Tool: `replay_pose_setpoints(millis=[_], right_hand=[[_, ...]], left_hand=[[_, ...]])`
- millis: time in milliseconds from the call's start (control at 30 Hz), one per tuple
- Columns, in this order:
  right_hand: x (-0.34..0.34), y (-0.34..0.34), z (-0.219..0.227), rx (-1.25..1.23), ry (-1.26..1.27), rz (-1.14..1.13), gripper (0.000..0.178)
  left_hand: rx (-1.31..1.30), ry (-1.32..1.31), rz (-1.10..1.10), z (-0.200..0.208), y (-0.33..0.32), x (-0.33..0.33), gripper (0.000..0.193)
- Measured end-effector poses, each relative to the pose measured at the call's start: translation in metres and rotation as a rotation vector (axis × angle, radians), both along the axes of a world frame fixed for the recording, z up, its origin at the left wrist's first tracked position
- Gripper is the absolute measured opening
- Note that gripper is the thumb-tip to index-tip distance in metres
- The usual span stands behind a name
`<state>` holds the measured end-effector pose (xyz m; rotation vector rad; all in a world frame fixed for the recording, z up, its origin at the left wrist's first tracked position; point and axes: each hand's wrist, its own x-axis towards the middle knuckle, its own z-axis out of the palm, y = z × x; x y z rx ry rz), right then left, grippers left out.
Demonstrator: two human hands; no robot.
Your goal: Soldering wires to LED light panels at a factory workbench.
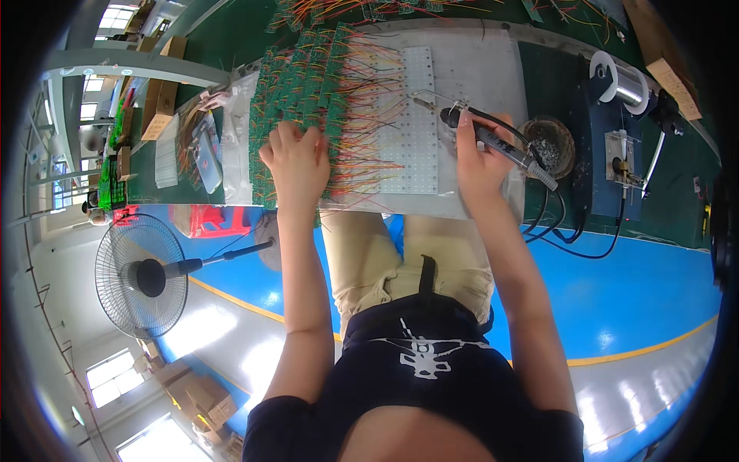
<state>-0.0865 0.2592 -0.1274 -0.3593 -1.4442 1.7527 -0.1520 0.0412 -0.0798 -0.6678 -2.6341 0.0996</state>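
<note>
Rows of small green circuit boards (306,77) lie packed side by side on the bench, with red, yellow and black wires (369,146) running out to their right. My left hand (296,162) is over the near end of these rows, its bent fingers closed down on a circuit board; the fingertips are partly hidden. In my right hand (481,165) is a soldering iron (496,142), held like a pen. Its tip points up and left, over a white perforated plate (419,123) beside the wire ends. A thin metal guide runs along the iron's front.
Right of the iron stands a round dish (556,142) of grey scraps. Beyond it are a solder wire spool (622,86) and a feeder mechanism (620,165) with black cables. More wired boards (323,11) lie at the back. A fan (142,276) stands at left.
</note>
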Motion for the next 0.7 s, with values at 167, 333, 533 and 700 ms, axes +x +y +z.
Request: replay_pose_setpoints(millis=[167, 333, 533, 700], right_hand=[[0.003, 0.001, -0.002, 0.007, -0.053, 0.012, 0.009], [0.004, -0.004, -0.006, 0.002, -0.068, 0.069, 0.009], [0.0, -0.003, -0.011, -0.009, -0.126, 0.06, 0.008], [-0.002, -0.001, -0.01, -0.097, -0.162, 0.047, 0.009]], left_hand=[[0.047, -0.029, -0.01, -0.001, 0.005, 0.0, 0.005], [0.133, -0.05, -0.006, 0.008, 0.007, 0.005, 0.008], [0.203, -0.041, -0.034, 0.029, 0.012, 0.002, 0.005], [0.121, -0.021, -0.043, 0.006, 0.008, -0.025, 0.007]])
